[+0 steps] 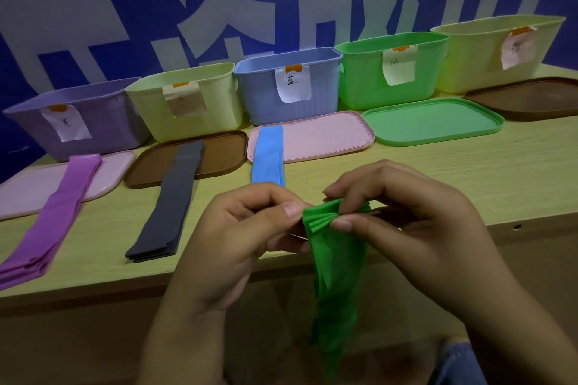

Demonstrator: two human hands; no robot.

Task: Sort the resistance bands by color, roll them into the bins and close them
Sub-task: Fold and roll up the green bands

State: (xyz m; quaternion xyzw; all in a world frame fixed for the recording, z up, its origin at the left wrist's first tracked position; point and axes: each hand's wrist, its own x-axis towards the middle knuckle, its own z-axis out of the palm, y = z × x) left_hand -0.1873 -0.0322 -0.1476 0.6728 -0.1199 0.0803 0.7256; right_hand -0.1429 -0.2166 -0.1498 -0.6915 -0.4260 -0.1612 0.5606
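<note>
Five open bins sit in a row along the back of the light wood table (438, 172): purple bin (78, 125), pale yellow-green bin (187, 103), blue bin (287, 84), green bin (391, 69), pale yellow bin (500, 53). Behind them is a blue wall (93, 9) with large pale characters, cropped, can't read them.

Each bin has a paper label taped on front. Only the blue bin's label (292, 83) shows clear handwriting, a single dark character; the rest are faint or blurred.

Lids lie flat in front of the bins: pink lid (31, 187), brown lid (225, 153), second pink lid (328, 137), green lid (434, 122), dark brown lid (525, 97).

Purple band (50, 222) lies across the left pink lid and table. Grey band (172, 206) runs off the brown lid. Blue band (268, 156) overlaps the second pink lid's edge.

Green band (339, 259) is off the table, in front of its near edge. My left hand (237, 228) and right hand (416, 216) both pinch its gathered top end between thumb and fingertips; the rest hangs down.
</note>
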